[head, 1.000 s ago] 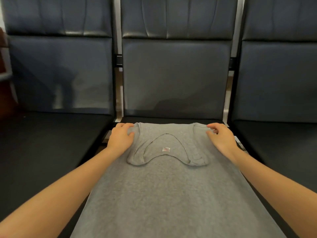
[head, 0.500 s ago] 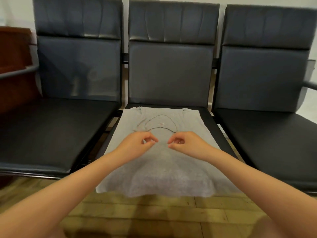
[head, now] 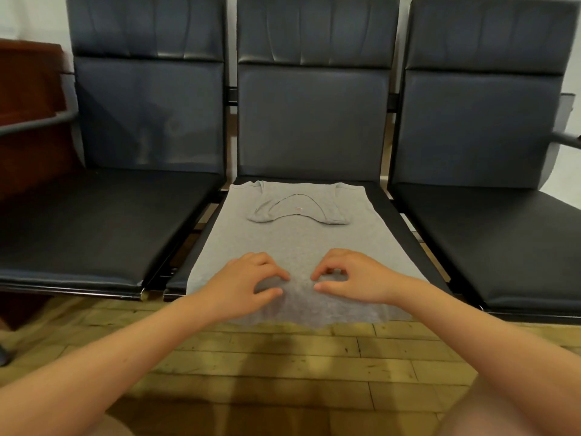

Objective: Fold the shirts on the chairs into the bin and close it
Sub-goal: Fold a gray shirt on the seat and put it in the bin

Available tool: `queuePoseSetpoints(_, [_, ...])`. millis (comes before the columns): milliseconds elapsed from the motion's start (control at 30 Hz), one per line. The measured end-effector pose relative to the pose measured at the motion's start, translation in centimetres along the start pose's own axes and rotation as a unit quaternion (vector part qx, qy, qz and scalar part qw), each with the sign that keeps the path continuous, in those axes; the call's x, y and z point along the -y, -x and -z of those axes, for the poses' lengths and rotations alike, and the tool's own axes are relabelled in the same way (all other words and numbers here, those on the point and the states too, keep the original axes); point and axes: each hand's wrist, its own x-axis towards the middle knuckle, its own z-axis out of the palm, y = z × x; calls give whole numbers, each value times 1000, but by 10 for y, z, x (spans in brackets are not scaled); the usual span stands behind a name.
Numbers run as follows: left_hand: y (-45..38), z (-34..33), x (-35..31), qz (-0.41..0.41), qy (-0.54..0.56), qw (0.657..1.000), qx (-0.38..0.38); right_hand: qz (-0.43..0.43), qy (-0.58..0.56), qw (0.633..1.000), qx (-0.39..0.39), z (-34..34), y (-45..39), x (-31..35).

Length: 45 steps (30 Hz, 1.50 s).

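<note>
The hands point(head: 301, 278) cover part of the grey shirt point(head: 298, 237) near its hem. Its label point(head: 298, 208) is too small to read — both forearms leave by the bottom edge.

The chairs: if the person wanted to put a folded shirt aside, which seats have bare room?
The left seat and the right seat both show bare black cushion, bordered by their backrests and the wooden floor. The middle seat is crowded: the grey shirt covers nearly all of it, leaving narrow black strips along its sides, with the left hand and right hand gathering fabric near the front edge.
</note>
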Motion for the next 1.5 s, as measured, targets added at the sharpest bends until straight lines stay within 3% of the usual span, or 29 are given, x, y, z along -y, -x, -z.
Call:
queuePoseSetpoints(233, [-10, 10, 26, 21, -17, 1000, 1, -23, 64, 998, 0, -4, -12, -8])
queuePoseSetpoints(433, [-7, 4, 13, -55, -40, 994, -89, 36, 37, 994, -101, -8, -13, 6])
queuePoseSetpoints(600, [6, -4, -3, -54, 13, 995, -77, 58, 44, 997, -39, -11, 2, 9])
queuePoseSetpoints(833, [11, -22, 2, -81, -60, 991, -84, 64, 108, 992, -29, -16, 7, -2])
queuePoseSetpoints(1000, [6, -20, 16, -73, 57, 991, -100, 78, 107, 989, -71, -13, 10, -4])
queuePoseSetpoints(1133, [0, -13, 15, -69, 107, 986, -109, 57, 19, 995, -78, -11, 10, -7])
queuePoseSetpoints(1300, [-12, -7, 18, -1, 156, 982, -106, -47, -205, 974, -86, 5, 5, 0])
queuePoseSetpoints(1433, [-25, -1, 25, 53, 157, 982, -87, -89, -237, 962, -99, 8, -5, -3])
queuePoseSetpoints(1500, [-30, 1, 25, 57, 159, 979, -117, -97, -245, 959, -106, 7, -13, -4])
